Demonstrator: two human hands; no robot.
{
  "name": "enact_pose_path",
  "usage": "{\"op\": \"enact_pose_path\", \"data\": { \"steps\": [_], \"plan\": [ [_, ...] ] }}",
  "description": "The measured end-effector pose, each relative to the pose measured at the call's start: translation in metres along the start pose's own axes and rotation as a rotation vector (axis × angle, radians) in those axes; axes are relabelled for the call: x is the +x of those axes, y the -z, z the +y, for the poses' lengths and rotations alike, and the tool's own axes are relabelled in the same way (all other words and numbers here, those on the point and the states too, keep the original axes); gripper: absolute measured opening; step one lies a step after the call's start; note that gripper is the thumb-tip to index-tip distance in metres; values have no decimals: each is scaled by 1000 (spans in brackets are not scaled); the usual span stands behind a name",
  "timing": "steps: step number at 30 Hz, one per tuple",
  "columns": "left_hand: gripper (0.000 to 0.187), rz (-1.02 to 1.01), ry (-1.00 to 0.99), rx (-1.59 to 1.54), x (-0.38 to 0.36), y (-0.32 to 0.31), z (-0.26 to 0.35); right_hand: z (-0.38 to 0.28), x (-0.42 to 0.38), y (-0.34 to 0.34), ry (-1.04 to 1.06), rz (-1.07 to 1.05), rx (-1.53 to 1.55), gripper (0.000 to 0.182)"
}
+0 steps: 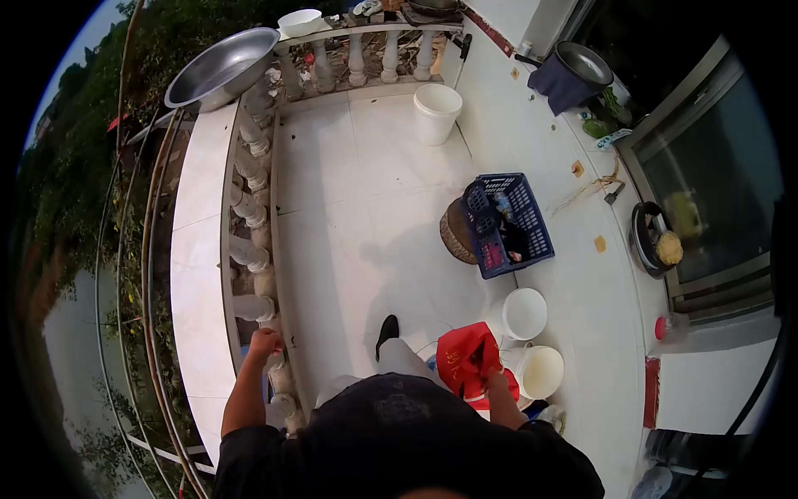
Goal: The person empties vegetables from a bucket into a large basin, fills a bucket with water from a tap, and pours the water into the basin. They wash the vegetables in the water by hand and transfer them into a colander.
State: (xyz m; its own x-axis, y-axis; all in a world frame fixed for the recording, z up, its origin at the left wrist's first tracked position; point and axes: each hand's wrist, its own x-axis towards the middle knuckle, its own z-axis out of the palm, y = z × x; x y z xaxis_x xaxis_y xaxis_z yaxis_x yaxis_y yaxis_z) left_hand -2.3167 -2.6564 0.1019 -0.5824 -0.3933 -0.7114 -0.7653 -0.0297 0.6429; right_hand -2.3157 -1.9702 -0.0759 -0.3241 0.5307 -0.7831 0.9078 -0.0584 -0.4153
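Observation:
My right hand [496, 382] is closed on a red bag [464, 349], which has gold markings and hangs beside my right leg. The bag's top gapes a little, and its inside looks dark. On the other side, my left hand [265, 341] is in a fist by the balusters of the balcony railing [253, 308]. Whatever it may hold is hidden, though a small reddish patch shows at the fingers. Two white buckets [525, 313] stand close to the bag, the nearer one partly behind it.
A blue plastic basket [532, 218] with items in it leans on a round brown stool [456, 233]. Another white bucket [437, 115] stands at the far wall. A large metal basin [224, 68] rests on the railing corner. Pots line the right-hand ledge.

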Motion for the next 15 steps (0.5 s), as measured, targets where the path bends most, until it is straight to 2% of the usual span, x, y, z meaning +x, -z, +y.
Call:
{"op": "enact_pose_path", "data": {
  "steps": [1, 3, 4, 6, 10, 15],
  "plan": [
    [12, 1, 126, 13, 18, 10, 2, -57, -65, -22, -13, -31, 124, 42],
    [9, 23, 249, 128, 65, 37, -18, -119, -84, -63, -18, -24, 162, 22],
    [9, 22, 271, 114, 72, 42, -8, -148, -90, -76, -16, -17, 176, 12],
    [8, 21, 304, 93, 92, 52, 25, -202, -102, -104, 4, -48, 207, 10],
    [8, -10, 268, 87, 165, 41, 127, -313, -127, -156, 175, -91, 153, 11],
    [12, -125, 145, 105, 301, 7, 266, -443, -129, -231, 273, 30, 91, 11]
  ]
}}
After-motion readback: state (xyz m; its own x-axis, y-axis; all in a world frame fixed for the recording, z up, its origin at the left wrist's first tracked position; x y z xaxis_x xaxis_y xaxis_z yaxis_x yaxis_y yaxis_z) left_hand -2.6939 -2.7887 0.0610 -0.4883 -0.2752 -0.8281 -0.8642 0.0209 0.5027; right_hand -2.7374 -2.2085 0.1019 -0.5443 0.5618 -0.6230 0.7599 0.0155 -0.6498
